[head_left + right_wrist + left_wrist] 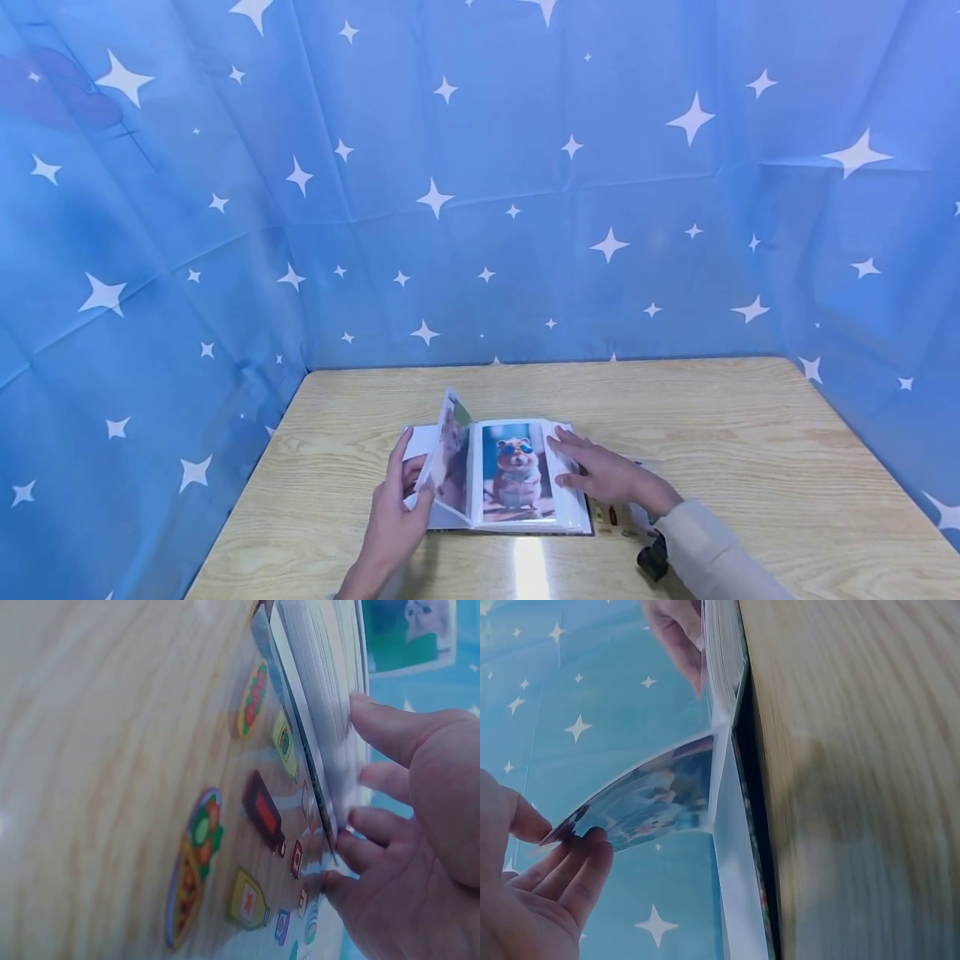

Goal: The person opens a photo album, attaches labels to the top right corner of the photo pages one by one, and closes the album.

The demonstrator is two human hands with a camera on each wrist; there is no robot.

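Note:
A photo album [576,518] lies spread on the wooden table. On its right side, a clear sleeve shows a photo of a hamster in blue sunglasses [516,475]. My left hand [393,512] pinches the outer edge of a raised photo page [452,462] between thumb and fingers. That page [656,795] stands up and bends in the left wrist view. My right hand [607,475] rests on the right edge of the album with its fingers extended. Seen from the right wrist, its fingertips touch the edges of the stacked pages [319,697].
A clear sheet of food stickers [262,810] lies on the table [750,450] beside the album's right edge. A small black device [654,558] is at my right wrist. Blue cloth with white stars [525,275] hangs behind the table and at both sides.

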